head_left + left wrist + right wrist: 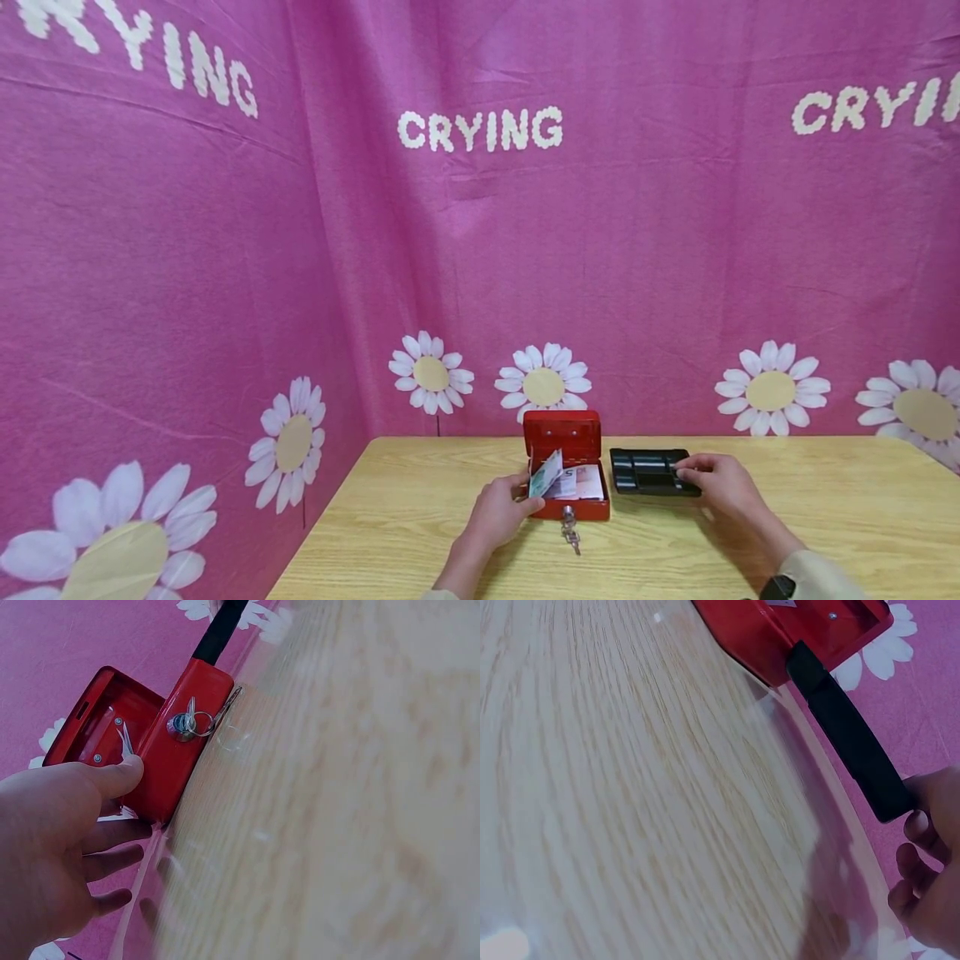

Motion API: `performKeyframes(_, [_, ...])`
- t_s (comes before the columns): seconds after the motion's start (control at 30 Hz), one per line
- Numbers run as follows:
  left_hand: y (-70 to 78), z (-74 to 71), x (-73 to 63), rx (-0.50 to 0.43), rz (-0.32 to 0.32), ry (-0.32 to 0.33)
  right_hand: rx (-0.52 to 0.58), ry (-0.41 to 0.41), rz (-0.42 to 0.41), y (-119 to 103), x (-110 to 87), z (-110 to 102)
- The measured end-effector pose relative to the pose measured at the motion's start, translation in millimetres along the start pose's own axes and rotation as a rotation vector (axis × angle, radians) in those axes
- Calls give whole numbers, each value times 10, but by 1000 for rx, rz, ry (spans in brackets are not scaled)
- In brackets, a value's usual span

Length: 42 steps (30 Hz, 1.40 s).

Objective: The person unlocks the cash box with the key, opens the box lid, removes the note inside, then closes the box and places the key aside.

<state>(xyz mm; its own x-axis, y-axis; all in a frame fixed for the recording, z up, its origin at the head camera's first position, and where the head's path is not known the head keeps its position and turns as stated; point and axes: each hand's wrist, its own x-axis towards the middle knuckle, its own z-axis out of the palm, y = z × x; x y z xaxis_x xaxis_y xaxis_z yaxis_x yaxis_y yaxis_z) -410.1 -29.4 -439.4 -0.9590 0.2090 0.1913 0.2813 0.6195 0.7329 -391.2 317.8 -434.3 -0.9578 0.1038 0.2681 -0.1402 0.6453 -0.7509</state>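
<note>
A small red cash box [592, 510] stands on the table with its lid [562, 427] raised. Several banknotes [588, 483] lie inside, one of them tilted up against the left wall. From the front lock hangs a ring of keys [199, 724]. My left hand [497, 512] grips the box at its left front corner, thumb on the rim and the other fingers beside the outer wall. To the right of the box, my right hand [723, 485] pinches the right end of a black coin tray [855, 735], held tilted with its compartments facing me.
The wood-grain table [397, 517] ends at a pink cloth backdrop [645, 275] printed with daisies and lettering. Another cloth side [165, 333] closes off the left. Table surface extends in front of the box and right of the tray.
</note>
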Motion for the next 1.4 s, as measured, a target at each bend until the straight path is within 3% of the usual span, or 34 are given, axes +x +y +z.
performKeyframes(0.1, [-6,3,-4,-1,-5,0,-65,24,-17,-3,19,21])
performKeyframes(0.3, [-11,-2,-4,-11,-19,-5,-92,29,-22,-8,53,42])
performKeyframes(0.53, [-39,-1,-12,-24,105,17,-150,26,-37,-8,90,20])
performKeyframes(0.63, [-40,-5,-13,-20,113,17,-145,20,-27,-7,100,16])
performKeyframes(1.2, [-39,-5,-3,-36,94,11,-134,7,-26,32,144,71])
performKeyframes(1.4, [-32,-6,5,-38,46,-1,-191,14,-41,55,166,91])
